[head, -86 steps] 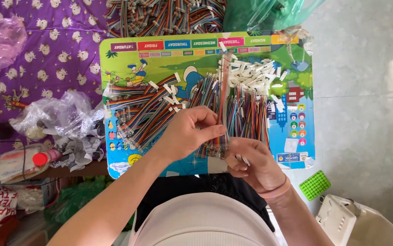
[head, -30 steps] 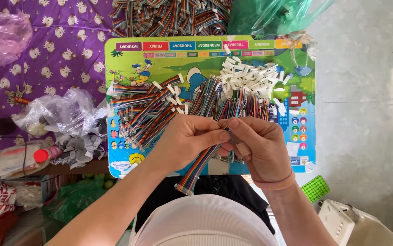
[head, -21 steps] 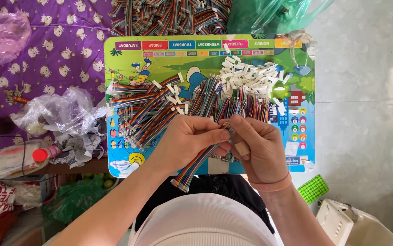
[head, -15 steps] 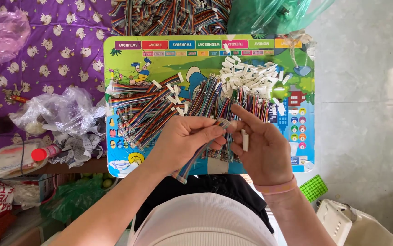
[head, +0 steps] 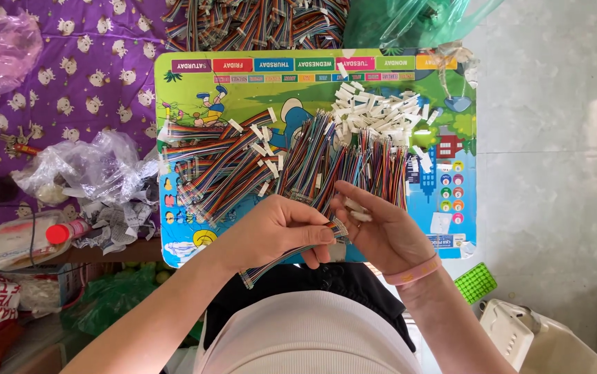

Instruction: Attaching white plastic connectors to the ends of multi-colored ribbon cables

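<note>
Left hand (head: 281,232) pinches a rainbow ribbon cable (head: 291,253) near the tabletop's (head: 465,180) near edge; its long axis runs from near-left, free end hanging, to far-right. Right hand (head: 381,232) closes around small white connectors (head: 355,210), touching the cable's far-right tip.

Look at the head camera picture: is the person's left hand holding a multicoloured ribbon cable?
Yes, the left hand grips a multicoloured ribbon cable, whose end meets the right hand.

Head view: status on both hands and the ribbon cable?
Left hand pinching rainbow ribbon cable, grip shut. Right hand at the cable's end, white connectors in its fingers. Loose cable pile just beyond on the colourful board; nothing blocking.
</note>
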